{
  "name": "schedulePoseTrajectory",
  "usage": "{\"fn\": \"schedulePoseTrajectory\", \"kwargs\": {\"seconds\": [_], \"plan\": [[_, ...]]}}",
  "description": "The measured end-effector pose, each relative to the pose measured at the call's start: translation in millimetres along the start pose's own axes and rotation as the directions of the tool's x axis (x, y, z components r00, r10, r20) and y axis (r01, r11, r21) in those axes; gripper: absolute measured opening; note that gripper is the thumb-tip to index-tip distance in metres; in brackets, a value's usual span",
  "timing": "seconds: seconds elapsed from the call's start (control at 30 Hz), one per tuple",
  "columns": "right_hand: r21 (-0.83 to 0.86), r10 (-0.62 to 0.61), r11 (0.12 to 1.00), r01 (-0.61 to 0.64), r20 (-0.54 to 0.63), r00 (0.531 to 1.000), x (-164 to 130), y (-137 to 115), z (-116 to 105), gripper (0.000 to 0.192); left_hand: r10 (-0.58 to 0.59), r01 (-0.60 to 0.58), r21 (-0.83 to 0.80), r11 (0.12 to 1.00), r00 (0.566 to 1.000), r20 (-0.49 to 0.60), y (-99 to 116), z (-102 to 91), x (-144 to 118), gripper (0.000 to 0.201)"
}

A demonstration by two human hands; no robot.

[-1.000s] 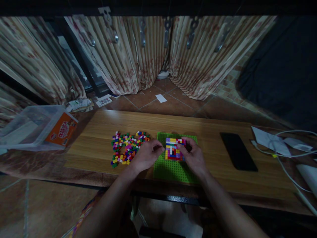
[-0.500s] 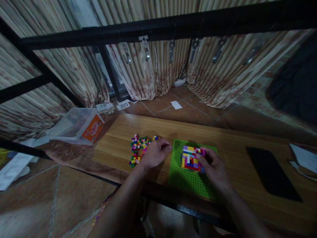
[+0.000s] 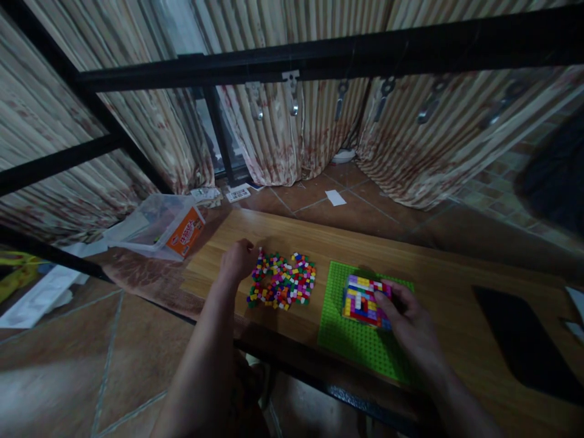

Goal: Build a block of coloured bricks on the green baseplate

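Note:
My left hand (image 3: 236,261) is at the upper left side of a pile of small multicoloured building bricks (image 3: 292,281) on the wooden table. Its fingers are curled together, and whatever they may hold is hidden. On the right, my right hand (image 3: 407,316) grips the right side of a block of joined bricks (image 3: 362,299), with the thumb on top and the fingers at its far edge. This block has yellow, red, white, purple and blue bricks on its upper face. Beneath it lies a green studded baseplate (image 3: 335,334); I cannot tell whether the two touch.
A clear plastic box with an orange label (image 3: 186,232) stands beyond the table's left end. To the right of the baseplate lies a flat black object (image 3: 520,340). A black metal bar with hooks (image 3: 319,64) crosses above, before striped curtains. The wooden table (image 3: 438,274) has a dark front edge.
My left hand has moved left from over the brick pile to its far-left side, uncovering the bricks. My right hand still holds the brick block. The whole view has shifted slightly.

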State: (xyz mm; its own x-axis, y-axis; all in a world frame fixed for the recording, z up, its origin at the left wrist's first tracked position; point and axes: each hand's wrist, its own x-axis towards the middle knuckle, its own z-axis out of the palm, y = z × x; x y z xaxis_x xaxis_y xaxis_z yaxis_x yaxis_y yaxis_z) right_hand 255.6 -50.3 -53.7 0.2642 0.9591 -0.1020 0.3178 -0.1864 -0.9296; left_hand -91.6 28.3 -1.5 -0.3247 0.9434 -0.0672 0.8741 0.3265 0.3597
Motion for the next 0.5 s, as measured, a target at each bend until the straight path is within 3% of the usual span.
{"fn": "schedulePoseTrajectory", "kwargs": {"seconds": [0.27, 0.33, 0.4, 0.47, 0.5], "plan": [[-0.143, -0.044, 0.989, 0.043, -0.002, 0.999, 0, 2, 0, 0.051, -0.036, 0.024, 0.092, 0.995, 0.991, 0.127, -16, -1.3, 2, 0.031], [-0.241, -0.127, 0.964, 0.108, -0.067, 0.990, -2, 2, -2, 0.050, -0.050, 0.030, 0.117, 0.993, 0.984, 0.169, -16, -1.2, 2, 0.031], [-0.363, -0.342, 0.893, 0.265, -0.169, 0.924, -8, -1, -4, 0.047, -0.037, 0.012, 0.118, 0.993, 0.978, 0.208, -15, -1.1, 1, 0.031], [-0.459, -0.595, 0.756, 0.467, -0.182, 0.783, -19, -9, -1, 0.037, -0.016, -0.008, 0.105, 0.994, 0.974, 0.226, -14, -1.2, 0, 0.030], [-0.473, -0.693, 0.673, 0.569, -0.135, 0.708, -27, -14, 4, 0.030, -0.010, -0.013, 0.098, 0.995, 0.973, 0.230, -13, -1.6, 0, 0.030]]}}
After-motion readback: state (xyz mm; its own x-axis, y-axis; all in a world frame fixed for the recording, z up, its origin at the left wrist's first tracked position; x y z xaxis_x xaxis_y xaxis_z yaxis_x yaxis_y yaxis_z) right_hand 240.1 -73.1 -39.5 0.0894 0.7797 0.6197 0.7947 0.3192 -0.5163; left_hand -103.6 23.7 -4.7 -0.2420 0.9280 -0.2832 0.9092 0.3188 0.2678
